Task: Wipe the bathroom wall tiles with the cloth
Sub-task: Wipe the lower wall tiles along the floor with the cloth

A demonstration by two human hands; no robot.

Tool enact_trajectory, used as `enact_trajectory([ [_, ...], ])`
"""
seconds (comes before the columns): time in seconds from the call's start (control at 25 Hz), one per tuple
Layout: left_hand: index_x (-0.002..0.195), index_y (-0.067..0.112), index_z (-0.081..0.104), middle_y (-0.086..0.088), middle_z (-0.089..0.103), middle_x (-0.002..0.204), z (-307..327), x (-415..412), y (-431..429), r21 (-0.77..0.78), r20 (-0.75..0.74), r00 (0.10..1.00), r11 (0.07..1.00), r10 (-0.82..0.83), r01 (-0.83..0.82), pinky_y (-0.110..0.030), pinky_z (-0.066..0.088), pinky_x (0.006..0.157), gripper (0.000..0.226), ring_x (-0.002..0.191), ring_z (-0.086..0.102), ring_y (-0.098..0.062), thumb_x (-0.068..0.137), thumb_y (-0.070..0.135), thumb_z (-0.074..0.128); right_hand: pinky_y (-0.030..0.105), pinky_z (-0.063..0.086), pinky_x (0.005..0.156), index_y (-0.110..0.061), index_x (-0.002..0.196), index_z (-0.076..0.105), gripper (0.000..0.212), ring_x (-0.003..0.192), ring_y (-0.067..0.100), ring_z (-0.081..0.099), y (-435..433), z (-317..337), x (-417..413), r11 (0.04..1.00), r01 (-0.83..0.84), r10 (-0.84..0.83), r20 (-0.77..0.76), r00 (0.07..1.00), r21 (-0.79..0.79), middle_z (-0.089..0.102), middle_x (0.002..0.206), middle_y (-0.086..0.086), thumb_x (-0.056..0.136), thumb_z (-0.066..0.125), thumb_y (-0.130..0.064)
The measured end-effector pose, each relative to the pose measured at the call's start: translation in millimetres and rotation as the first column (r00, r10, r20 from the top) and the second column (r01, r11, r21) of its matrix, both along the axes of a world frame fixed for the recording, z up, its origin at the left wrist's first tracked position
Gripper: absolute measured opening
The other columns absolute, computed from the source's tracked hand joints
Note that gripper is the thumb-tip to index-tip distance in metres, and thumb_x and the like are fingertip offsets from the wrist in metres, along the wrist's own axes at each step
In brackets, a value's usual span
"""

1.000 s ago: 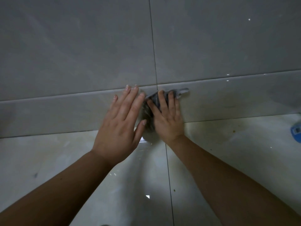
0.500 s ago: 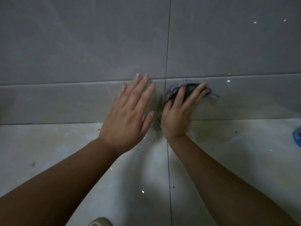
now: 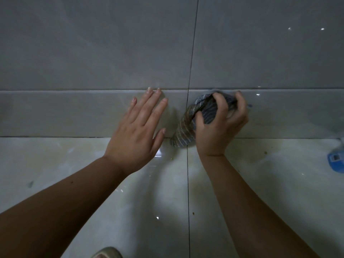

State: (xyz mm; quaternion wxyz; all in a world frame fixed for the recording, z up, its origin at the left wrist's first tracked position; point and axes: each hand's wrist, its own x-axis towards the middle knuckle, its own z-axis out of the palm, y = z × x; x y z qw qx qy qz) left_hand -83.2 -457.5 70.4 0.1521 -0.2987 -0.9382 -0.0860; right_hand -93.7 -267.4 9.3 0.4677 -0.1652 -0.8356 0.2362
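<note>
1. Wall [image 3: 93,43]: large glossy grey tiles fill the upper half of your view. A thin dark vertical joint [image 3: 193,43] splits them right of centre.
2. Floor [image 3: 279,183]: pale, shiny cream tiles fill the lower half, with one dark joint in line with the wall joint. A few small brown specks lie on it, mostly to the right.
3. Band [image 3: 55,114]: a low strip of grey tile runs the full width between wall and floor.
4. Left hand [image 3: 137,131]: it is laid flat against the band, left of the joint, with straight fingers a little spread. It holds nothing. The longest fingertips reach the band's top edge and the thumb points toward the floor line. Your bare forearm comes in from the lower left.
5. Right hand [image 3: 221,131]: it sits just right of the joint, apart from the left hand, with fingers and thumb curled tight round the cloth. The knuckles are near the band's top edge.
6. Cloth [image 3: 186,131]: dark blue-grey with pale stripes, it is bunched in your right hand against the band. Its loose end hangs left of the hand, across the joint, down to where band meets floor.
7. Blue thing [image 3: 337,161]: it lies on the floor and is cut off by the right edge, so you cannot tell what it is.
8. Shoe [image 3: 108,253]: only a pale toe shows at the bottom edge.
</note>
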Motion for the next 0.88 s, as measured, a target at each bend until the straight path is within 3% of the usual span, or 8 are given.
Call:
enact_trajectory([
  [0.16, 0.153, 0.007, 0.028, -0.014, 0.023, 0.161, 1.3, 0.6, 1.4, 0.013, -0.004, 1.000, 1.000, 0.006, -0.006, -0.049, 0.018, 0.122, 0.061, 0.152, 0.014, -0.026, 0.100, 0.030, 0.046, 0.030, 0.049, 0.078, -0.017, 0.108, 0.053, 0.041, 0.089, 0.018, 0.051, -0.3, 18.2, 1.8, 0.961, -0.057, 0.072, 0.048, 0.996, -0.270, 0.041, 0.103, -0.005, 0.073, 0.072, -0.013],
  [0.24, 0.153, 0.006, 0.028, -0.014, 0.024, 0.161, 0.6, 2.5, 1.7, 0.013, -0.005, 1.000, 1.000, -0.003, 0.003, -0.049, 0.019, 0.122, 0.061, 0.152, 0.015, -0.026, 0.100, 0.030, 0.047, 0.031, 0.049, 0.063, -0.016, 0.086, 0.052, 0.017, 0.065, 0.014, 0.058, -3.2, 18.6, 5.0, 0.855, -0.098, 0.195, 0.140, 0.971, -0.509, 0.053, 0.073, -0.006, 0.081, 0.068, -0.013],
  [0.32, 0.153, 0.006, 0.028, -0.015, 0.024, 0.161, -0.3, 3.4, 1.2, 0.011, -0.003, 1.000, 1.000, -0.005, 0.005, -0.049, 0.019, 0.122, 0.061, 0.151, 0.015, -0.026, 0.100, 0.030, 0.047, 0.037, 0.054, 0.057, -0.012, 0.067, 0.051, 0.025, 0.053, 0.021, 0.064, -4.9, 12.7, 7.2, 0.702, -0.059, 0.335, 0.256, 0.907, -0.710, 0.061, 0.055, 0.004, 0.089, 0.060, -0.021],
  [0.48, 0.153, 0.007, 0.028, -0.014, 0.023, 0.161, -0.2, 0.1, -0.6, 0.022, 0.003, 1.000, 1.000, 0.009, -0.009, -0.049, 0.018, 0.122, 0.061, 0.152, 0.014, -0.025, 0.100, 0.031, 0.045, 0.035, 0.056, 0.077, -0.006, 0.069, 0.068, 0.045, 0.074, 0.026, 0.073, 1.3, 26.6, -2.0, 0.149, 0.027, 0.687, 0.123, 0.716, -0.989, 0.074, 0.073, 0.012, 0.098, 0.039, -0.026],
  [0.56, 0.153, 0.007, 0.027, -0.014, 0.023, 0.162, 1.4, -1.2, -0.9, 0.027, 0.004, 1.000, 1.000, 0.013, -0.013, -0.049, 0.019, 0.121, 0.061, 0.152, 0.014, -0.025, 0.101, 0.032, 0.044, 0.034, 0.054, 0.085, -0.007, 0.086, 0.071, 0.046, 0.087, 0.025, 0.073, 11.0, 35.1, -4.0, 0.025, 0.000, 0.767, 0.019, 0.642, -1.000, 0.075, 0.087, 0.013, 0.098, 0.033, -0.029],
  [0.68, 0.153, 0.005, 0.029, -0.015, 0.025, 0.161, 4.4, -1.3, 0.2, 0.063, -0.009, 1.000, 0.998, 0.006, -0.006, -0.050, 0.020, 0.121, 0.060, 0.151, 0.016, -0.026, 0.101, 0.031, 0.045, 0.037, 0.054, 0.089, -0.005, 0.097, 0.069, 0.050, 0.096, 0.030, 0.071, 23.4, 37.1, -0.5, -0.167, -0.066, 0.732, -0.168, 0.660, -0.984, 0.074, 0.098, 0.018, 0.098, 0.028, -0.033],
  [0.76, 0.152, 0.005, 0.029, -0.015, 0.025, 0.160, 4.5, -0.8, -0.4, 0.071, -0.007, 1.000, 0.997, 0.006, -0.005, -0.050, 0.020, 0.121, 0.060, 0.151, 0.016, -0.027, 0.101, 0.030, 0.046, 0.034, 0.056, 0.085, -0.003, 0.097, 0.069, 0.051, 0.096, 0.031, 0.070, 24.8, 30.3, -3.0, -0.196, -0.096, 0.699, -0.207, 0.684, -0.976, 0.073, 0.097, 0.019, 0.097, 0.026, -0.032],
  [0.88, 0.152, 0.005, 0.029, -0.015, 0.025, 0.160, 0.1, 2.7, 1.0, 0.030, -0.004, 1.000, 0.999, -0.020, 0.020, -0.049, 0.018, 0.122, 0.060, 0.151, 0.016, -0.026, 0.100, 0.030, 0.046, 0.026, 0.052, 0.073, -0.001, 0.096, 0.069, 0.048, 0.089, 0.024, 0.072, 21.2, 13.6, -9.5, -0.063, -0.007, 0.776, -0.054, 0.628, -0.998, 0.073, 0.097, 0.018, 0.097, 0.029, -0.028],
])
